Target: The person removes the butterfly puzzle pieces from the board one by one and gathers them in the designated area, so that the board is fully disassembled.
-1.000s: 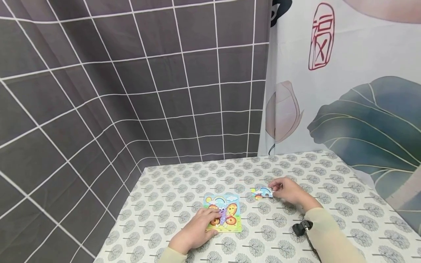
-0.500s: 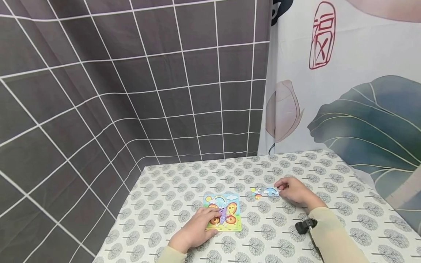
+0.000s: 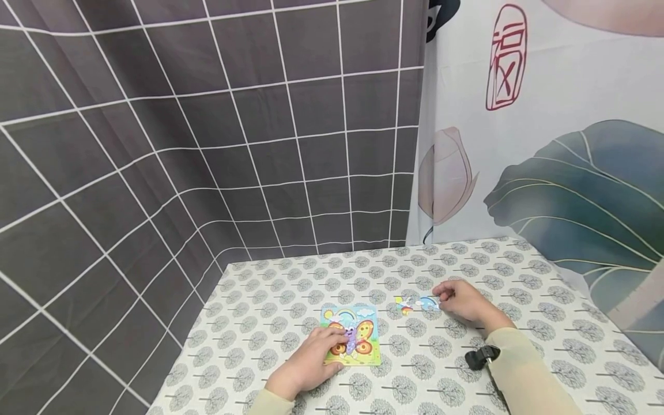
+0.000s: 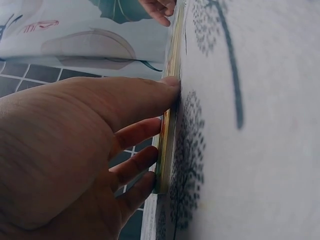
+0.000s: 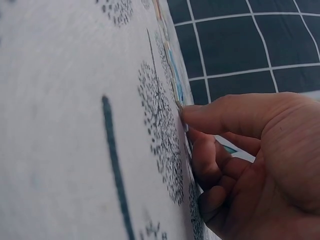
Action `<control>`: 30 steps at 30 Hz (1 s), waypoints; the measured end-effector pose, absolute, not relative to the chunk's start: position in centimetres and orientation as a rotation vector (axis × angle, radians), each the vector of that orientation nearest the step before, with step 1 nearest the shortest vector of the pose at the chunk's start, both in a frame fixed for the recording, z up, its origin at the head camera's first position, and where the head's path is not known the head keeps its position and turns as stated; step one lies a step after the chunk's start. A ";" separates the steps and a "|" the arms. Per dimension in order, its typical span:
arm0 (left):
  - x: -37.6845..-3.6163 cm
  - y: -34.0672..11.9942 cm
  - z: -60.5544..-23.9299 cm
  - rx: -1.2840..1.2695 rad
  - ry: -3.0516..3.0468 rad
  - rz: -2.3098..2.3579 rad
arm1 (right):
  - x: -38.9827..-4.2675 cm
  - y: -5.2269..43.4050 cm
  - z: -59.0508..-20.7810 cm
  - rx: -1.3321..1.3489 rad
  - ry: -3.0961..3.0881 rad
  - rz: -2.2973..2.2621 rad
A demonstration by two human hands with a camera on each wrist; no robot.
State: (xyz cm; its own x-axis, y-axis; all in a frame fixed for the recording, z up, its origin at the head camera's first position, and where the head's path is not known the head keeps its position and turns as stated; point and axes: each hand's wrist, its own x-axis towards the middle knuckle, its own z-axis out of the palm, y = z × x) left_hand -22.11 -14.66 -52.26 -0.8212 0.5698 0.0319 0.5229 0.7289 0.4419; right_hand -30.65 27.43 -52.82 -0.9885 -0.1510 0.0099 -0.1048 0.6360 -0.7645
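A square butterfly picture puzzle (image 3: 367,314) lies flat on the table. My left hand (image 3: 313,356) rests on its left side, fingers on the picture, covering part of the left wing. In the left wrist view the thumb touches the near edge of the puzzle board (image 4: 165,145). To the right of the board, my right hand (image 3: 464,300) pinches the right end of a loose puzzle piece (image 3: 427,302) with a rainbow on it, low against the cloth. Seen from the right wrist, thumb and forefinger (image 5: 202,117) meet at the piece's edge. Another loose piece (image 3: 403,306), yellow and red, lies just left of it.
A cream cloth with grey tree prints (image 3: 290,288) covers the table. Behind it hangs a dark grid-patterned curtain (image 3: 311,161), with a white floral curtain (image 3: 461,115) at the right. A black clip-like device (image 3: 481,357) sits at the right wrist.
My right hand has slid the rainbow piece a little to the right, and more of it now shows beside the other piece. The left hand and the board have stayed in place.
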 end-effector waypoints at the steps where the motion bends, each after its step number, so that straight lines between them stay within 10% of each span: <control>1: -22.1 -14.7 -52.2 0.894 2.823 0.675 | -30.7 27.4 -52.8 -0.220 2.792 -1.298; 30: -21.3 -11.6 -51.3 0.987 2.772 0.640 | -31.1 18.2 -52.2 -0.394 2.753 -1.283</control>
State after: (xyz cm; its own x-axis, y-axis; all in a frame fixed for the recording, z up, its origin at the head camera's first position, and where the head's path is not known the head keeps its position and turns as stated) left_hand -21.33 -11.57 -51.29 -0.7777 0.6284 0.0190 0.5730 0.6961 0.4325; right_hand -31.08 18.19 -52.19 -0.9639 -0.2639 0.0366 -0.1977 0.6164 -0.7622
